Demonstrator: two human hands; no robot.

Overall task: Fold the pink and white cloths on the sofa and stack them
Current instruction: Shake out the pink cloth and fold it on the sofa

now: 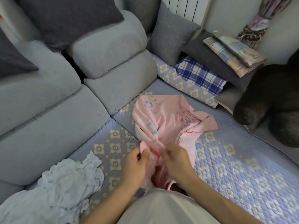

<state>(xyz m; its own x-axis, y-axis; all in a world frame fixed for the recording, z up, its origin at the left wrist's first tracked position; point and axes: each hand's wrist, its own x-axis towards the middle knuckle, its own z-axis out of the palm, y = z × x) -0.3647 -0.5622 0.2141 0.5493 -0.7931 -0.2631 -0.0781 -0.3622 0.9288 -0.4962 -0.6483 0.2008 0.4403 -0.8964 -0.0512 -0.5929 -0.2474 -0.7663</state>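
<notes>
Both of my hands are on the pink cloth [168,120] right now, down at its near end. My left hand [135,167] has its fingers [144,151] curled, thumb and forefinger pinching a bunched edge of the pink fabric. My right hand [176,160] is just beside it, fingers folded round the same gathered edge, though the fingertips are tucked under the hand and I cannot see exactly how they close. The two hands are nearly touching, with a twist of pink between them.

The rest of the pink cloth trails away from my hands across the quilted sofa cover [226,159], crumpled and unfolded, its blue flower print showing on the left side and one corner flipped out to the right. The white cloth [64,183] lies in a rumpled heap on the cover to my left, apart from the pink one, touched by neither hand.

Grey sofa cushions [48,118] run along the left and back. Further off, on the right, a blue checked pillow [200,76] sits under a dark cushion [213,60] with folded plaid cloths [234,54] on top. A dark plush shape [271,101] fills the right edge.
</notes>
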